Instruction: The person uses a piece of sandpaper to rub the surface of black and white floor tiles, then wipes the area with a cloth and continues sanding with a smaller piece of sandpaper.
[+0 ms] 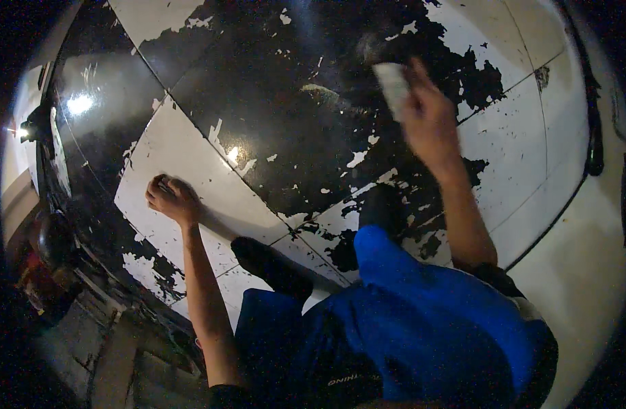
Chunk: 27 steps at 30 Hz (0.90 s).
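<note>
My right hand (pixel 432 123) is closed on a pale flat rectangular piece (pixel 393 88), held over the black coating. Motion blurs that piece, so I cannot tell its exact kind. Ragged black coating (pixel 272 82) covers much of the white tiled surface, with torn edges and small pale patches. At the left, my left hand (pixel 172 198) is curled over a bare white tile (pixel 190 146). A small dark spot shows among its fingers; what they hold, if anything, is hidden.
My dark-socked feet (pixel 272 266) and blue-clad knees (pixel 388 252) are on the near side. A bright light (pixel 28 131) shines at the far left. Dark clutter (pixel 57 238) lies along the left edge, and a black strip (pixel 594 136) borders the right.
</note>
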Each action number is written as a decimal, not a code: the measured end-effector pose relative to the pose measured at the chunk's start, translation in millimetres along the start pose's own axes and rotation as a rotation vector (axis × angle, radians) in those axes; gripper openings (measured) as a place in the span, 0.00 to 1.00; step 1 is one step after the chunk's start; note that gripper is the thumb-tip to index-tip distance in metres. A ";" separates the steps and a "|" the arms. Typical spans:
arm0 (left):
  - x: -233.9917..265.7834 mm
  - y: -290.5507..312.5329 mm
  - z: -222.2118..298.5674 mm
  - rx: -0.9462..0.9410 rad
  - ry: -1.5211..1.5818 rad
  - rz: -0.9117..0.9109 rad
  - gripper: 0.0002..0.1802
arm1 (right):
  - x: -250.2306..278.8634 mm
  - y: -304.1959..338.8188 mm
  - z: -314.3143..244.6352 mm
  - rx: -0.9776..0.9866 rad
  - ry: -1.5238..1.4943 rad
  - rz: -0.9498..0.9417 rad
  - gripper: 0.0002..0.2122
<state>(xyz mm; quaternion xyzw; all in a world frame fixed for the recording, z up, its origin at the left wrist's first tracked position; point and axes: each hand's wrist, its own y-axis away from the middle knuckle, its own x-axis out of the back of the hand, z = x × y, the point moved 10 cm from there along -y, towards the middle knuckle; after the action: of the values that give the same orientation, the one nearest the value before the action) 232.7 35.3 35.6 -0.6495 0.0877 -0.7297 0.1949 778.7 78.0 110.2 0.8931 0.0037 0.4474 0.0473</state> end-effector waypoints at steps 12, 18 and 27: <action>-6.0 -4.4 2.8 0.207 -0.024 0.021 0.12 | -151.6 8.8 -110.1 0.227 0.208 -0.108 0.27; 3.9 6.2 -15.2 0.225 -0.044 0.053 0.14 | -51.9 -12.2 -81.3 0.115 -0.085 -0.030 0.17; 2.5 -1.8 -2.4 0.188 0.010 0.103 0.13 | -40.3 -27.9 15.5 -0.264 0.354 -0.202 0.21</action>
<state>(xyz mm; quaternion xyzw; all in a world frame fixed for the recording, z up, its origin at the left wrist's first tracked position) 229.8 35.6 38.3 -0.6195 0.0529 -0.7268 0.2918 767.9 102.5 66.3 0.7820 0.0428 0.5864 0.2068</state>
